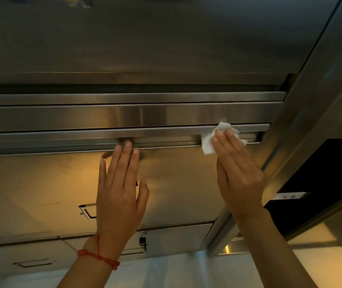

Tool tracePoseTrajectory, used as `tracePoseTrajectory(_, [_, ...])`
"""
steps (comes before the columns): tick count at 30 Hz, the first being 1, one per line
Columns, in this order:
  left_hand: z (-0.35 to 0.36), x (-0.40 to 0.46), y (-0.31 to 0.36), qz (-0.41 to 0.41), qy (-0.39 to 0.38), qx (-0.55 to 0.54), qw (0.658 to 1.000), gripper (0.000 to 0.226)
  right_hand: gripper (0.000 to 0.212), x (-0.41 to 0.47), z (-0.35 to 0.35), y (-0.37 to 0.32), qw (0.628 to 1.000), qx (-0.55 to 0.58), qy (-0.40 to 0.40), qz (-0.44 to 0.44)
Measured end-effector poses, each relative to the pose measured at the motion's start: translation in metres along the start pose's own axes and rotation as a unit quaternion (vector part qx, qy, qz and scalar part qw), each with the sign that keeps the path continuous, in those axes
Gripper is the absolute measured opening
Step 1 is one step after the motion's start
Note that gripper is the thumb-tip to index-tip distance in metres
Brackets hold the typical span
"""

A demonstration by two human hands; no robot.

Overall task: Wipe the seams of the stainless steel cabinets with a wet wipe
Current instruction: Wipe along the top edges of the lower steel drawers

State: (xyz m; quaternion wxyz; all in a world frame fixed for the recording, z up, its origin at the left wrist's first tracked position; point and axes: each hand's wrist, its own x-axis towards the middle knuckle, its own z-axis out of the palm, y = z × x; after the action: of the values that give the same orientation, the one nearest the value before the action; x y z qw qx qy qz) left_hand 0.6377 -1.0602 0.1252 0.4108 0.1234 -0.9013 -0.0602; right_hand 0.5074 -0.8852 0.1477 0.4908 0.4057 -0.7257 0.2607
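Note:
I look up at stainless steel cabinets. A horizontal seam (pixel 82 140) runs between two steel rails above a cabinet door (pixel 41 179). My right hand (pixel 238 173) presses a crumpled white wet wipe (pixel 208 143) flat against the seam near its right end. My left hand (pixel 120 190), with a red string bracelet on the wrist, lies flat and spread on the door, its fingertips touching the lower rail near the middle. It holds nothing.
A recessed handle (pixel 88 212) sits in the door beside my left hand. Lower drawers carry a small lock (pixel 143 240) and another handle (pixel 34 263). A steel upright post (pixel 303 113) bounds the seam on the right, with a dark opening (pixel 321 179) beyond.

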Motion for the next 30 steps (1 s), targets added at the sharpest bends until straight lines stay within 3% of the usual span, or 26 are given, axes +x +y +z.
tracePoseTrajectory(4, [0.001, 0.0, 0.001, -0.004, -0.001, 0.003, 1.0, 0.052, 0.026, 0.001, -0.004, 0.01, 1.0, -0.013, -0.008, -0.023])
tracePoseTrajectory(25, [-0.003, 0.0, -0.001, -0.003, -0.017, 0.006, 1.0, 0.052, 0.028, -0.007, -0.011, 0.027, 0.993, -0.03, 0.025, 0.116])
tracePoseTrajectory(30, [-0.002, 0.0, 0.0, -0.002, -0.012, 0.003, 1.0, 0.052, 0.024, -0.005, -0.004, 0.012, 0.997, -0.019, 0.021, 0.067])
